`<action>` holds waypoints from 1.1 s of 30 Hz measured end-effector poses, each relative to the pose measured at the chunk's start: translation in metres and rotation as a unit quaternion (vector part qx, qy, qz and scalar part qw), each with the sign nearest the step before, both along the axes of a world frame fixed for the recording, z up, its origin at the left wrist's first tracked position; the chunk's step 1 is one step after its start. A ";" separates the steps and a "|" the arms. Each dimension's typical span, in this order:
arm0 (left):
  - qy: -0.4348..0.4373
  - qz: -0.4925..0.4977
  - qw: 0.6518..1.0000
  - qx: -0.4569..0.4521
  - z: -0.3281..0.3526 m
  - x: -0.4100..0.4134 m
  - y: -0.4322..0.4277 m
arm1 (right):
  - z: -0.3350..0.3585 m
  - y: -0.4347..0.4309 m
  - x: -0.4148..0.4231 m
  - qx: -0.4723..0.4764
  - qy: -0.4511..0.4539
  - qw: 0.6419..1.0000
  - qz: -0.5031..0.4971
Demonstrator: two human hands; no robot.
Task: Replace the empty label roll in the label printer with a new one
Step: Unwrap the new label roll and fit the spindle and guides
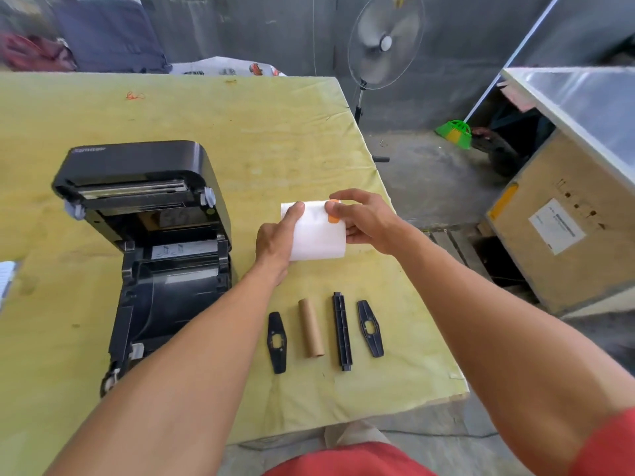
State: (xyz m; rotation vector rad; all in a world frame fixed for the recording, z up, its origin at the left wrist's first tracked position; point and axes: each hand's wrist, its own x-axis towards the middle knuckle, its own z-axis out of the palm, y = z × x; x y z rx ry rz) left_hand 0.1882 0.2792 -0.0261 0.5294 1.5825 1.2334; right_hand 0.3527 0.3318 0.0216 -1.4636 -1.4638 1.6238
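Note:
A black label printer [165,249] stands on the left of the yellow table [275,139] with its lid tipped up and its roll bay bare. To its right I hold a new white label roll [318,235] just above the table. My left hand [278,235] grips its left end, thumb on top. My right hand [360,221] grips its right end, fingers at an orange sticker [332,218] on the roll. Nearer to me lie an empty brown cardboard core [311,328], a black spindle bar [342,331] and two flat black roll guides [277,342] [370,328].
The table's right edge drops to a concrete floor [429,180]. A standing fan [385,42] is beyond the table's far right corner. A large cardboard box [563,231] sits under a metal-topped bench on the right, with a green broom [453,132] behind it.

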 end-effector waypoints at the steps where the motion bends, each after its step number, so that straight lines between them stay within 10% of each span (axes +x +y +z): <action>1: -0.003 0.004 1.000 0.003 0.002 -0.002 -0.004 | 0.002 -0.004 -0.002 -0.001 -0.003 1.000 -0.001; 25: -0.043 -0.137 0.990 -0.005 0.008 -0.006 -0.014 | 0.000 -0.011 0.023 0.126 -0.068 0.988 0.062; 33: -0.021 -0.135 0.991 -0.007 -0.004 0.002 -0.005 | -0.004 -0.003 0.023 0.242 -0.216 0.941 0.097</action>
